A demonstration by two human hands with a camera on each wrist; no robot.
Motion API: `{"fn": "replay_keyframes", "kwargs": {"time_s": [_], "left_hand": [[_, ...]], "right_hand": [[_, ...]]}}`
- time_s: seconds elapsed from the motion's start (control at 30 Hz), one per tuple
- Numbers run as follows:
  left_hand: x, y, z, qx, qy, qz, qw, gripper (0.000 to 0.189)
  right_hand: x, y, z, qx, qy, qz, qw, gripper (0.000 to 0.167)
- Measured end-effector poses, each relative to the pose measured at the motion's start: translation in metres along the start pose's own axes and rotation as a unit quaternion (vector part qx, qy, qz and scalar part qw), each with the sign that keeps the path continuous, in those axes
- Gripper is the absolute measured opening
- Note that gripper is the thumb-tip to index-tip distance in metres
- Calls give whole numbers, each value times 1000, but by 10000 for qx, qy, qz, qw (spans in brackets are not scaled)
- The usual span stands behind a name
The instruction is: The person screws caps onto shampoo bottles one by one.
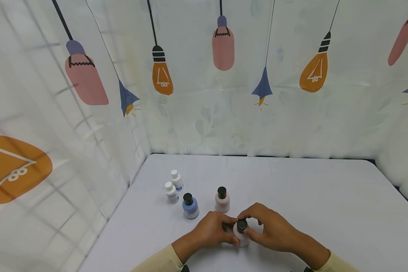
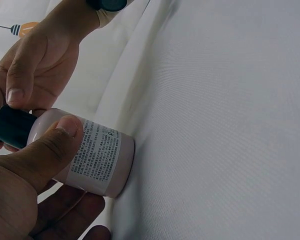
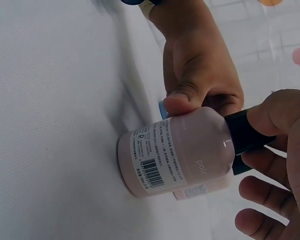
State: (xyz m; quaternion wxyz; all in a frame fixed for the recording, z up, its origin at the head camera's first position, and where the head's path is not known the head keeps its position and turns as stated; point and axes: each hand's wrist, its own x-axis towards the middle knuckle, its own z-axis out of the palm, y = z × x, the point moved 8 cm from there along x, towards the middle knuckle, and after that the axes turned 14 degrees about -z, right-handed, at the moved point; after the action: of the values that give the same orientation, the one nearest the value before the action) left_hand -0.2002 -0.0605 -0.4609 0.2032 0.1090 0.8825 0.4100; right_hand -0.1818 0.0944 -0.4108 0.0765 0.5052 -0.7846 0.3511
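A pale pink bottle (image 1: 240, 238) with a black cap (image 1: 242, 226) stands upright on the table, near its front. My left hand (image 1: 212, 229) grips the bottle's body from the left; in the left wrist view its thumb lies across the printed label (image 2: 97, 151). From the right, my right hand (image 1: 275, 228) pinches the cap between thumb and index finger. In the right wrist view its other fingers are loosely bent, away from the bottle, and a barcode label (image 3: 152, 165) shows. A second pink bottle (image 1: 222, 203), also black-capped, stands just behind my hands.
A blue bottle (image 1: 190, 209) with a black cap stands left of the second pink one. Two small white bottles (image 1: 171, 194) are farther left and back. The white-covered table (image 1: 309, 189) meets a curtain (image 1: 197, 124) printed with lamps at its back and left edges.
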Motion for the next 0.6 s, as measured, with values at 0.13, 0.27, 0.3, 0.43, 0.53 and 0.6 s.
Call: {"fn": "replay_keyframes", "kwargs": {"time_s": [0.13, 0.27, 0.3, 0.43, 0.53, 0.6], "left_hand": [[0, -1, 0, -33, 3, -6, 10000, 55], [-1, -1, 0, -16, -14, -6, 10000, 54], [-1, -1, 0, -3, -12, -1, 10000, 54], [-1, 0, 0, 54, 13, 22, 10000, 55], [-2, 1, 1, 73, 23, 21, 10000, 55], [-3, 1, 2, 66, 16, 6, 10000, 55]], "right_hand": [[1, -1, 0, 88, -101, -86, 9999, 46], [1, -4, 0, 36, -125, -181, 9998, 42], [2, -4, -1, -37, -116, -196, 9997, 41], [2, -6, -2, -311, -82, -257, 9992, 39], [2, -6, -3, -358, -81, -223, 9991, 35], [1, -4, -3, -292, -79, -119, 9995, 32]]}}
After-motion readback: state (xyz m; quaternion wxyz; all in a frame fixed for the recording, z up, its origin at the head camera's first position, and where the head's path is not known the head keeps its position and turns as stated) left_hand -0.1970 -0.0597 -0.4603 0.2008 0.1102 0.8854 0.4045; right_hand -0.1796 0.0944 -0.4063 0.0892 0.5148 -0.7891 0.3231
